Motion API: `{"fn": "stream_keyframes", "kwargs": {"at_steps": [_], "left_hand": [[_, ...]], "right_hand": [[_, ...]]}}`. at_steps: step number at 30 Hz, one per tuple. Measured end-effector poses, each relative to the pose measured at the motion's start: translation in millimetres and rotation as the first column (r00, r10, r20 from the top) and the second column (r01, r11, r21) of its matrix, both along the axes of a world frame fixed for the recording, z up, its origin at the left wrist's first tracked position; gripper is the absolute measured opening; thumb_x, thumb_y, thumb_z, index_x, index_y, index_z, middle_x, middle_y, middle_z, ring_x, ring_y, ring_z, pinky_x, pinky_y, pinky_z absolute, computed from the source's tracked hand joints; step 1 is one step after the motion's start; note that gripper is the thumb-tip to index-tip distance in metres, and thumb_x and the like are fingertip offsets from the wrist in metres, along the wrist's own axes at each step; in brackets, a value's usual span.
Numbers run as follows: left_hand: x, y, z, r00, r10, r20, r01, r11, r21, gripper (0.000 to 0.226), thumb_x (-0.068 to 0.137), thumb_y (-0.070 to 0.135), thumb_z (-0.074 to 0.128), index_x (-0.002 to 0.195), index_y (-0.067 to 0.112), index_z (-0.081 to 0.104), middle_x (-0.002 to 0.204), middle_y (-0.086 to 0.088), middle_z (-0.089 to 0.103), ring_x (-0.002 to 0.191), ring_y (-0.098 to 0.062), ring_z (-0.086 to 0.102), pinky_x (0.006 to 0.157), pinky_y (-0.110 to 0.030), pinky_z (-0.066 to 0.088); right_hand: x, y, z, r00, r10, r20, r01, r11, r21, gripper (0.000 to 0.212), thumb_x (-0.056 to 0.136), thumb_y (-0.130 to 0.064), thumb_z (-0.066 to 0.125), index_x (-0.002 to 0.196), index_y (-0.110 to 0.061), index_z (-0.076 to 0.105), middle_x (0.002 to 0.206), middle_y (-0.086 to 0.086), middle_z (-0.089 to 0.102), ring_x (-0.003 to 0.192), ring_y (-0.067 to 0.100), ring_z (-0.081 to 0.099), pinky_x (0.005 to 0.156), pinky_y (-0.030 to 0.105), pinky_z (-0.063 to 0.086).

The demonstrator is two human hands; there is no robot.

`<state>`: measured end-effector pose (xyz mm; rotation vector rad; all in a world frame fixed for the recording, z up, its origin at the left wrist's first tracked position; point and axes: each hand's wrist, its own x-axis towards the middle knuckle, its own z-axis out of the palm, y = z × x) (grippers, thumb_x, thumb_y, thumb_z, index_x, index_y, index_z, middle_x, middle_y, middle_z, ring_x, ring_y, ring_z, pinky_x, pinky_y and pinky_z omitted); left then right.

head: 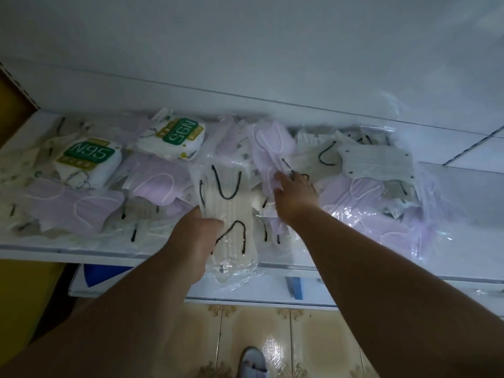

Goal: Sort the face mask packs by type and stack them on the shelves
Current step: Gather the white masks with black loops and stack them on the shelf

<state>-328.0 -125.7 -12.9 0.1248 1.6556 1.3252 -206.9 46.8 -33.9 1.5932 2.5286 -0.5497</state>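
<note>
Your left hand (197,236) grips a clear pack of cream masks with black ear loops (226,197), thumb on top and fingers curled beneath its near half; the pack lies lengthwise across the front edge of the white shelf (463,266) and overhangs it toward you. Your right hand (293,192) reaches further in, fingers bent onto a lilac mask pack (268,148) in the middle of the pile, touching the plastic, though you cannot tell whether it has actually caught hold. The shelf is strewn with unsorted packs: two N95 packs sit toward the left, one (88,159) near the front and the other (174,137) behind it, turned the other way. More lilac packs (73,208) lie at the left front, and a grey pleated mask pack (377,162) rests on top of the heap to the right. Below, a slipper (252,362) shows on the tiled floor (313,342).
</note>
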Motion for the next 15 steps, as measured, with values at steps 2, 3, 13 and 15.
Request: {"fn": "stream_keyframes", "kwargs": {"at_steps": [2,3,13,15], "left_hand": [[-2,-2,-1,0.995,0.095,0.032,-0.094,0.995,-0.021,0.014,0.091,0.0,0.063,0.091,0.013,0.064,0.082,-0.013,0.06,0.074,-0.025,0.056,0.068,-0.03,0.045],[-5,-1,-6,0.99,0.133,0.056,-0.133,0.991,0.004,0.014,0.088,-0.003,0.066,0.091,0.01,0.065,0.088,-0.017,0.064,0.081,-0.028,0.061,0.078,-0.037,0.051],[4,12,1,1.0,-0.017,0.003,0.017,1.0,-0.025,0.015,0.101,0.015,0.053,0.112,0.01,0.061,0.112,-0.011,0.067,0.102,-0.028,0.063,0.102,-0.048,0.049],[3,12,0,0.995,0.003,-0.103,-0.01,0.998,-0.063,0.017,0.1,0.012,0.053,0.117,0.014,0.057,0.11,-0.01,0.06,0.099,-0.026,0.058,0.1,-0.047,0.048]], "right_hand": [[4,-16,6,0.984,0.018,-0.179,0.006,0.991,0.135,0.044,0.104,-0.024,0.036,0.147,-0.017,0.041,0.149,0.01,0.046,0.134,0.03,0.046,0.117,0.042,0.03],[7,-29,11,0.956,0.07,-0.284,-0.006,0.976,0.219,0.04,0.103,-0.02,0.039,0.141,-0.011,0.05,0.141,0.011,0.054,0.127,0.029,0.052,0.113,0.041,0.036],[19,-76,10,0.902,0.257,-0.346,-0.178,0.953,0.245,0.036,0.097,-0.02,0.043,0.121,-0.004,0.065,0.134,0.014,0.06,0.113,0.033,0.061,0.099,0.042,0.048],[12,-58,17,0.961,0.127,-0.246,-0.066,0.968,0.242,0.046,0.097,-0.013,0.044,0.142,-0.003,0.048,0.155,0.012,0.038,0.139,0.031,0.041,0.113,0.043,0.034]]}}
